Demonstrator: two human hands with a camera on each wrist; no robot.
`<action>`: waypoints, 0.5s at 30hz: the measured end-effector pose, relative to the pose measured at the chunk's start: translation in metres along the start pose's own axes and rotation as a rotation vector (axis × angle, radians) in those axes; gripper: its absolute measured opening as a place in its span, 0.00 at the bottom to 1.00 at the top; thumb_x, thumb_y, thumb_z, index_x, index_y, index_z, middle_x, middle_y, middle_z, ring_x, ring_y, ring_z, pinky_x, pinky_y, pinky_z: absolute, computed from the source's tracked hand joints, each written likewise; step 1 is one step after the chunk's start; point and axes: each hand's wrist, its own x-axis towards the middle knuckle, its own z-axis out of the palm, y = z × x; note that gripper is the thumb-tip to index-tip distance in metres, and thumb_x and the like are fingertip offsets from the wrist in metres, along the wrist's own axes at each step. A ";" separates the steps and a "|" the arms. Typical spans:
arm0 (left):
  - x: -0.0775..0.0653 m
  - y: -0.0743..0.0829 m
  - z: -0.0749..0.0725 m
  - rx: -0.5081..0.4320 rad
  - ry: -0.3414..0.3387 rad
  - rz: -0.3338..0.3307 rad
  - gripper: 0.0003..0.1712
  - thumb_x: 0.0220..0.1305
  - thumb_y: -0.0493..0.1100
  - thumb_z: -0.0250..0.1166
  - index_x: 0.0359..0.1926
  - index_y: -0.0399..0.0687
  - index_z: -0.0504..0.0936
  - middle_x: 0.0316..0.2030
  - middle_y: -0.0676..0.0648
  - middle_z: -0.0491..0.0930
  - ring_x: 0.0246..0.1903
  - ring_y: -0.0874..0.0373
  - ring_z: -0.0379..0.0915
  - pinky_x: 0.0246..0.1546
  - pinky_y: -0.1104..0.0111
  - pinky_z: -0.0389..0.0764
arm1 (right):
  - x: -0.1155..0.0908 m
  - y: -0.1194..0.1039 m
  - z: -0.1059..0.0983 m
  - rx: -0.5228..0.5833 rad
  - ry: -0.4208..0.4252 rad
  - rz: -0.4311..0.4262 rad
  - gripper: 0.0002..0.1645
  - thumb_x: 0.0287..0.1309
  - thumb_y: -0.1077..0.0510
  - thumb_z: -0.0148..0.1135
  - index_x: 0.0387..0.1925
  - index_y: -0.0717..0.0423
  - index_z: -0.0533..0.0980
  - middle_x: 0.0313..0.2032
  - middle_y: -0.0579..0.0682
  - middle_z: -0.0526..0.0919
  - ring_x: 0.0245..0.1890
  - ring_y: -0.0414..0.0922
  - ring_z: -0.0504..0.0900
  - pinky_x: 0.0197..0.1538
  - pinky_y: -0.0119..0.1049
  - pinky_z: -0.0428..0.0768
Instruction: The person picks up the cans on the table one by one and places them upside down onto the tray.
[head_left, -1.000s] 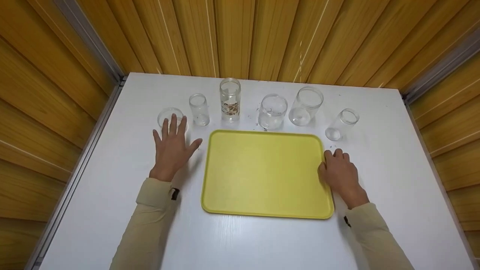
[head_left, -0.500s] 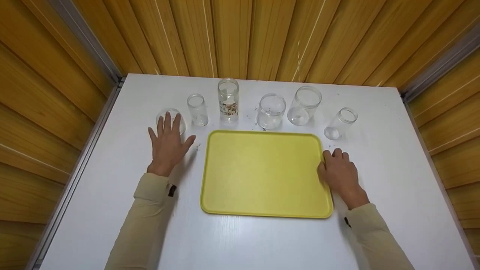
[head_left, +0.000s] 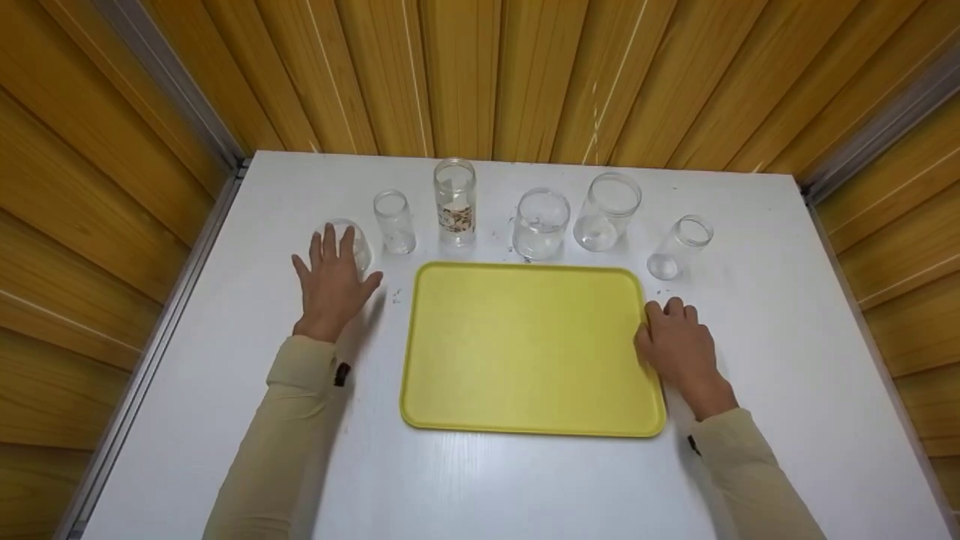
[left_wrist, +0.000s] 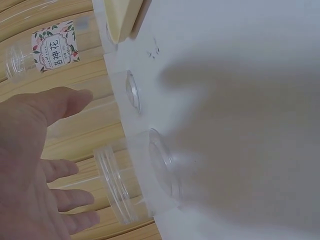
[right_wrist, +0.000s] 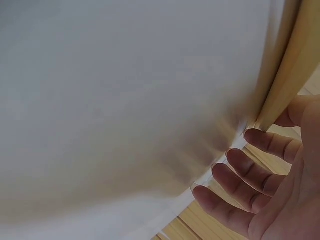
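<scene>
The left hand has edged leftward, fingers spread beside the leftmost jar, far left on the worktop: seemingly a reach, calling for fingers round it. The right hand touches the tray; gripping, I can't tell.

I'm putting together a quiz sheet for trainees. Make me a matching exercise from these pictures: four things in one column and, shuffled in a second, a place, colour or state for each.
Column one
1. tray
2. jar with a printed label
3. left hand
4. right hand

Column two
A. third from the left in its row
B. fingers curled, at the tray's right edge
C. yellow, with rounded corners
D. fingers spread, near the leftmost jar

Right pairs: 1-C, 2-A, 3-D, 4-B
</scene>
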 end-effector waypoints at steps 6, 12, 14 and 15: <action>0.008 -0.003 -0.001 -0.015 -0.018 -0.028 0.54 0.66 0.51 0.75 0.82 0.34 0.57 0.80 0.24 0.48 0.79 0.26 0.40 0.70 0.24 0.39 | 0.000 0.000 0.000 0.000 -0.009 0.004 0.14 0.75 0.57 0.49 0.46 0.66 0.72 0.42 0.66 0.68 0.40 0.64 0.68 0.33 0.59 0.74; 0.015 -0.006 -0.001 -0.027 -0.042 -0.040 0.55 0.65 0.51 0.75 0.81 0.33 0.56 0.79 0.23 0.46 0.79 0.26 0.40 0.70 0.25 0.40 | 0.000 0.001 0.000 -0.011 0.005 -0.007 0.14 0.75 0.57 0.50 0.46 0.66 0.72 0.42 0.67 0.69 0.39 0.64 0.69 0.32 0.59 0.74; 0.017 -0.007 -0.001 -0.029 -0.047 -0.042 0.55 0.66 0.51 0.75 0.81 0.33 0.56 0.80 0.23 0.45 0.79 0.26 0.39 0.71 0.25 0.41 | -0.001 0.001 0.000 -0.016 0.010 -0.013 0.14 0.75 0.57 0.50 0.46 0.66 0.72 0.42 0.67 0.69 0.39 0.64 0.69 0.32 0.59 0.74; 0.018 -0.008 -0.001 -0.027 -0.048 -0.040 0.55 0.66 0.51 0.75 0.81 0.33 0.56 0.80 0.23 0.45 0.79 0.26 0.39 0.71 0.26 0.42 | -0.001 0.001 0.000 -0.020 0.013 -0.015 0.14 0.75 0.57 0.50 0.46 0.66 0.72 0.42 0.67 0.69 0.39 0.64 0.69 0.32 0.59 0.75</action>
